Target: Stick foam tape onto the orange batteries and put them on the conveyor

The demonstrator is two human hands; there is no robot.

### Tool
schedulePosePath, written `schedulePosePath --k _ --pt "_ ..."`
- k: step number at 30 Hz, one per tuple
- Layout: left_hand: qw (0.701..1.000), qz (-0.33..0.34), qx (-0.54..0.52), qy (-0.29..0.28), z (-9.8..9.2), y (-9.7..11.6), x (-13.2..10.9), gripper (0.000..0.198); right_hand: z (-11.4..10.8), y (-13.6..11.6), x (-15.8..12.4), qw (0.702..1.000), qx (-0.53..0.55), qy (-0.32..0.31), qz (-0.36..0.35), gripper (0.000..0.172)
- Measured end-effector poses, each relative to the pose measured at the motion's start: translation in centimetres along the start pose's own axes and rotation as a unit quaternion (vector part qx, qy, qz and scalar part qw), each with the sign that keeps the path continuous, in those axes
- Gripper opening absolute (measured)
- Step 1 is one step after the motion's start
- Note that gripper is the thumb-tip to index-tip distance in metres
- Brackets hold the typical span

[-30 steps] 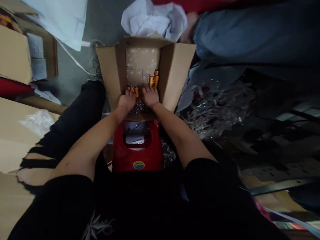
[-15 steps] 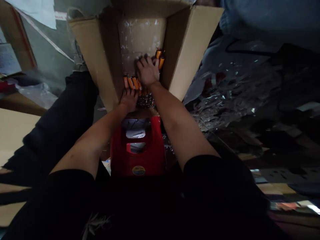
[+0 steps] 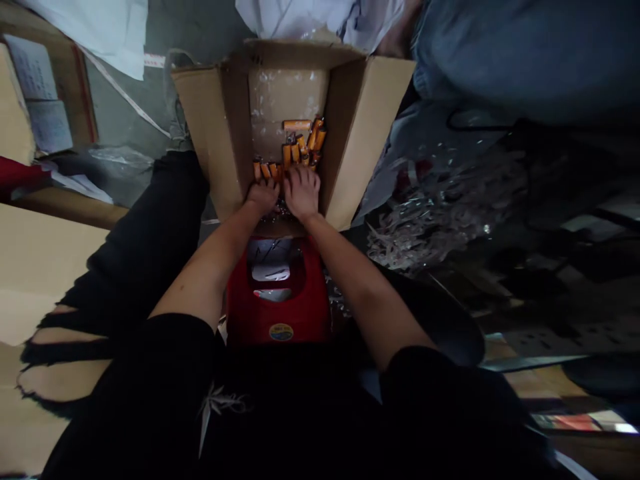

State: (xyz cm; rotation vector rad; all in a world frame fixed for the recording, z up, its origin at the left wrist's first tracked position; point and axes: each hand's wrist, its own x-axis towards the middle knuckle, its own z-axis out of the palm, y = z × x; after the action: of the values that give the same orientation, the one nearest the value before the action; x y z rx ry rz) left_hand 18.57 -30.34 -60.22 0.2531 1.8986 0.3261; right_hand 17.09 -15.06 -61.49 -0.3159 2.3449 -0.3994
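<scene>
An open cardboard box stands in front of me with several small orange cylinders on its floor. Both of my hands are inside it at the near edge. My left hand rests with curled fingers against a row of orange cylinders on the left. My right hand lies palm down beside it, fingers spread over the cylinders in the middle. I cannot tell whether either hand grips one. A red plastic stool sits between my knees just below the box.
Another person in blue trousers sits at the upper right. White paper lies behind the box. Shiny plastic scraps pile up on the right. Cardboard boxes stand on the left.
My right hand has drawn back from the far pile of cylinders to the near edge beside my left hand. More orange cylinders now lie uncovered in the middle of the box.
</scene>
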Motion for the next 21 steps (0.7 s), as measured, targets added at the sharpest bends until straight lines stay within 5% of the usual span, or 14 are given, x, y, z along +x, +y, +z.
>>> schedulePosePath --k 4,12,18,21 --pt "1.000 0.010 -0.004 0.007 -0.6 -0.3 0.3 0.078 2.1 0.5 -2.0 0.999 -0.009 -0.034 -0.001 0.059" --pt "1.000 0.023 0.008 -0.002 -1.7 -1.0 0.9 0.090 1.6 0.8 3.1 1.000 -0.011 0.011 -0.013 0.055" --pt "0.999 0.049 0.010 -0.019 -2.6 -2.3 2.0 0.101 1.3 0.1 4.2 0.999 0.022 0.021 -0.012 0.058" --pt "0.999 0.011 -0.038 0.010 -1.7 -1.5 1.5 0.106 0.6 0.4 4.9 0.998 0.047 0.031 0.017 0.061"
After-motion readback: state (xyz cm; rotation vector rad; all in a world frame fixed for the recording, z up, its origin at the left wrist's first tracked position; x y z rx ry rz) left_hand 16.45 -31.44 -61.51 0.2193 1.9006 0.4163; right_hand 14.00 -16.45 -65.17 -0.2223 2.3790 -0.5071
